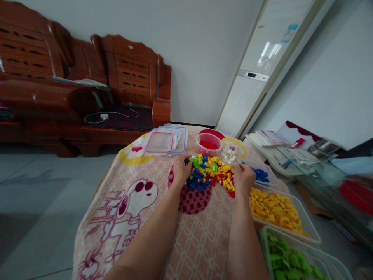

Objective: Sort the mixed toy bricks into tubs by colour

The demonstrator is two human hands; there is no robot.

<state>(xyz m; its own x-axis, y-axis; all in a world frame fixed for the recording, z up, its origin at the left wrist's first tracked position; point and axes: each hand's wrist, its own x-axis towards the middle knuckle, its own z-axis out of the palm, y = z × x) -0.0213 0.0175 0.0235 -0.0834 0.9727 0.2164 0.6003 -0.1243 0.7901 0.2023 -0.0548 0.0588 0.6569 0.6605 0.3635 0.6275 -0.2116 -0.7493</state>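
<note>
Here both hands are reaching into a heap of mixed bricks (210,173) in the middle of the cloth-covered table (140,217). The left hand (181,171) is resting at the heap's left edge, fingers curled down onto the blue bricks, and whether it is pinching one I cannot tell. The right hand (243,177) is lying on the right edge of the heap, fingers bent over the red and yellow pieces, its grip likewise hidden. Sorting by colour looks well under way: just right of the right hand a tub of yellow bricks (275,210) is sitting quite full, a tub of green bricks (287,260) is standing nearer the body, and a tub of blue bricks (262,175) is showing behind the hand. Beyond the heap a round pot of red bricks (208,144) and a small pile of white bricks (229,154) are waiting. The heap remaining is still sizeable and many-coloured. Lids (164,140) are lying stacked at the table's far left.
</note>
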